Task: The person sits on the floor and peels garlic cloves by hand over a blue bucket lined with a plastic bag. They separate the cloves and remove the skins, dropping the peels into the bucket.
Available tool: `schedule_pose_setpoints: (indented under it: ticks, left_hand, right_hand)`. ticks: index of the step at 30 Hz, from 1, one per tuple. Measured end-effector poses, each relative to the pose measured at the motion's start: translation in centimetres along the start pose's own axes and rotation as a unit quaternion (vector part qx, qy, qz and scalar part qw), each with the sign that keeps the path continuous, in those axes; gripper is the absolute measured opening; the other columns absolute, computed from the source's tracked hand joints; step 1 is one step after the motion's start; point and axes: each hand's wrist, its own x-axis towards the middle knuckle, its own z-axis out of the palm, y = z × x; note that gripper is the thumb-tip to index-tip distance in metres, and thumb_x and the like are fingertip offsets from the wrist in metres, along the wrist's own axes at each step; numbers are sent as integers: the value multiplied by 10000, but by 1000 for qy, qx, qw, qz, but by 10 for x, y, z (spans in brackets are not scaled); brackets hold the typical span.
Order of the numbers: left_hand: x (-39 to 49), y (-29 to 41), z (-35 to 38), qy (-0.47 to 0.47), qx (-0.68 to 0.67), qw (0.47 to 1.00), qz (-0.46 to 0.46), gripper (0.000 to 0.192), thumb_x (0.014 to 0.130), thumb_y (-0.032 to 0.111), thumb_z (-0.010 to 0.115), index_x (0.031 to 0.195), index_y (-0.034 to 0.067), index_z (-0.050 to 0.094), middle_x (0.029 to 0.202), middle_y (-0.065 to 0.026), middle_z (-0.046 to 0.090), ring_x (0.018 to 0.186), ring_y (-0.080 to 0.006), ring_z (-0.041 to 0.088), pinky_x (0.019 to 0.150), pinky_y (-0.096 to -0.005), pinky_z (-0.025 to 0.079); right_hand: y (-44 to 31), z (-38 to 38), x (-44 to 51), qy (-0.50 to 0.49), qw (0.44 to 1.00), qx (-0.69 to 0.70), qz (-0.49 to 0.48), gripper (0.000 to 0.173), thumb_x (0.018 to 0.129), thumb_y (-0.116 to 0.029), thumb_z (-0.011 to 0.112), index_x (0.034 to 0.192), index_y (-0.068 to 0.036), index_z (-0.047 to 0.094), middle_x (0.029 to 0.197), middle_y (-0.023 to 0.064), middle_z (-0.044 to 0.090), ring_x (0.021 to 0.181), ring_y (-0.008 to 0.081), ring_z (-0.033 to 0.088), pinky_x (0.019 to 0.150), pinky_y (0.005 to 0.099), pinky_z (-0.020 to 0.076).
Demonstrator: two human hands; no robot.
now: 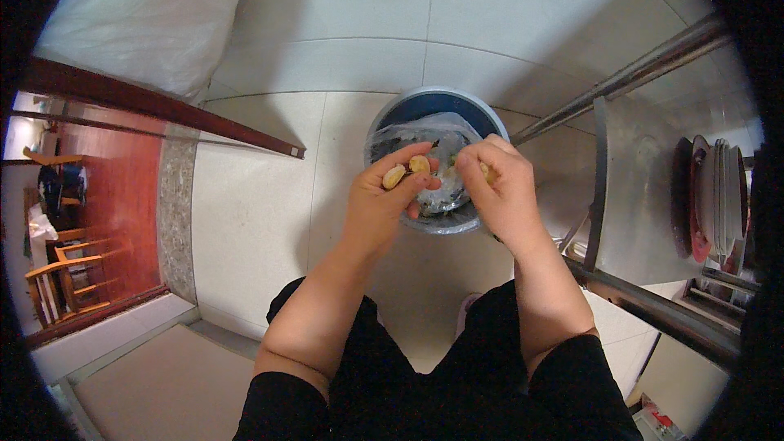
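Observation:
My left hand (381,199) holds two pale yellow pieces that look like garlic cloves. One clove (394,177) rests by the thumb's base and another clove (419,163) lies against the fingers. To its right, my right hand (503,187) is curled with the fingertips pinched together. A yellowish piece (487,173) shows partly within its grip; most of it is hidden by the fingers. Both hands are above a round blue-grey bin (438,93), lined with a clear plastic bag (441,124). Dark and greenish scraps lie in the bag, partly hidden by the hands.
On the right is a metal rack (649,196) with several plates (723,196) standing on edge. A dark red sliding door frame (165,107) juts in from the left, with wooden chairs (67,269) beyond. A translucent plastic sheet (147,18) hangs at upper left, beside the tiled wall (361,0).

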Motion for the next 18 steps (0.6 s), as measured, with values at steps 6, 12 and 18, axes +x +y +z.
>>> schedule_pose_setpoints:
  ticks: [6, 12, 18]
  left_hand:
    - [-1, 0, 2, -25, 42, 999, -13, 368, 889, 47, 682, 1254, 59, 637, 1046, -64, 686, 791, -100, 647, 520, -197, 466]
    - [-3, -3, 2, -41, 132, 990, -7, 337, 859, 62, 719, 1192, 114, 694, 1006, 3, 643, 710, -66, 569, 535, -200, 474]
    - [-6, 1, 6, -37, 124, 992, -11, 310, 882, 56, 686, 1190, 79, 680, 1008, -16, 657, 758, -80, 616, 539, -204, 484]
  right_hand:
    - [-17, 0, 4, -11, 1000, -7, -1, 102, 776, -17, 732, 863, -56, 695, 779, 91, 623, 713, 228, 608, 634, 315, 478]
    - [-11, 1, 2, -51, 997, 42, -49, 133, 790, -28, 727, 916, -65, 705, 797, 88, 625, 714, 224, 608, 634, 319, 485]
    - [-9, 7, -2, -24, 996, -68, -59, 136, 808, -35, 693, 933, -57, 646, 855, 124, 612, 770, 309, 635, 657, 368, 511]
